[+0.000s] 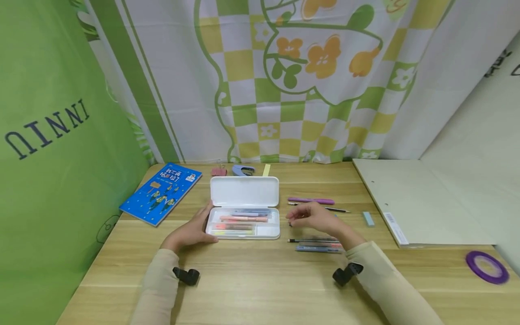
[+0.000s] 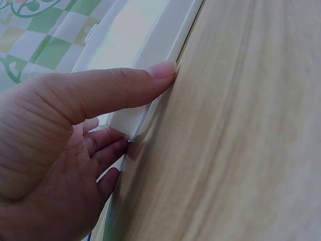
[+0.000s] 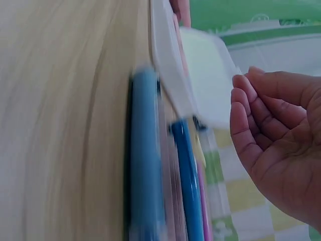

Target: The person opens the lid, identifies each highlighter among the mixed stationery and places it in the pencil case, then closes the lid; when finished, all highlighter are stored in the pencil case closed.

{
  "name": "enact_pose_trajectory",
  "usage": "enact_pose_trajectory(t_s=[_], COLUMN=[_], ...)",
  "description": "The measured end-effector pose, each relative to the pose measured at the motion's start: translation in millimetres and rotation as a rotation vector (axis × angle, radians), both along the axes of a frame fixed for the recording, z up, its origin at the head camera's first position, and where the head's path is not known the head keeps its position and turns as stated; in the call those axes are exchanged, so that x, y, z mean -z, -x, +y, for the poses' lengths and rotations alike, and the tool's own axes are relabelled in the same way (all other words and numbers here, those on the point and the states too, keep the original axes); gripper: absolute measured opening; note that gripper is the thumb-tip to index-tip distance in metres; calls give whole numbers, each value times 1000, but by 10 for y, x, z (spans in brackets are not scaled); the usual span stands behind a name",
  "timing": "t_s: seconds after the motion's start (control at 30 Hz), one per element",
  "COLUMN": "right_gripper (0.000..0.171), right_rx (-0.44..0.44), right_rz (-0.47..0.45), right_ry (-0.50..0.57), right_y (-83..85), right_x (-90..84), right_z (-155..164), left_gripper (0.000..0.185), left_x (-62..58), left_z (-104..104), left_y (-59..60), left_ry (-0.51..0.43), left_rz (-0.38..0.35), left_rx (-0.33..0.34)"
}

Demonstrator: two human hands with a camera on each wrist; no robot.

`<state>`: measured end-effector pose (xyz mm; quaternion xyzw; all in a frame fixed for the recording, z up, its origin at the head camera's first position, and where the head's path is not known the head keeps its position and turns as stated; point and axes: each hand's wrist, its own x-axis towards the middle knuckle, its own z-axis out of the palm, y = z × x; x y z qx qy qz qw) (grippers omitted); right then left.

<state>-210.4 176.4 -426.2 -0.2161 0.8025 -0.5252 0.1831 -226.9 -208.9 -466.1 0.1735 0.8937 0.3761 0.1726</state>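
- At table centre: white pencil case [image 1: 244, 208] lies open, lid hinged back toward the curtain, long axis running left–right across the person; tray holds several pens laid the same way.
- Left hand [image 1: 194, 231] rests against the case's left end. Left wrist view: thumb [image 2: 128, 90] straight along the case edge [image 2: 150, 85], the other fingers tucked at the tray corner. Steadying it, no real clamp.
- Right hand [image 1: 313, 217] hovers just right of the case, fingers loosely curled, holding nothing (right wrist view: palm [image 3: 281, 135] bare).
- Loose pens flank the right hand, all lying left–right: purple pen [image 1: 310, 200] and thin dark pen [image 1: 318, 207] on the far side, dark pens [image 1: 318, 244] on the near side, under the wrist. Right hand is much the nearer to all of them; case lies to its left.
- Small blue eraser [image 1: 368, 218] further right, apart from the pens.
- Readable text: "INNIU"-style lettering, mirrored, on the green panel [image 1: 48, 126]. Blue book [image 1: 161, 192] far left has a printed title, too small to read.
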Motion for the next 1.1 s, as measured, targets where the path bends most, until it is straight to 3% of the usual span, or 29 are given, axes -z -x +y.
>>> enact_pose_trajectory(t_s=[0.23, 0.43, 0.7, 1.1], right_gripper=[22, 21, 19, 16], right_rx=[7, 14, -57, -60], right_rz=[59, 77, 115, 87], right_ry=[-130, -230, -221, -220], right_y=[-77, -163, -143, -138], right_x=[59, 136, 246, 263], right_z=[580, 848, 970, 973], left_gripper=[118, 118, 119, 118], left_x=[6, 9, 22, 20], left_z=[1, -6, -3, 4], left_y=[0, -5, -2, -6], left_ry=[3, 2, 10, 5], left_rz=[-5, -7, -10, -7], left_rx=[-3, -10, -14, -10])
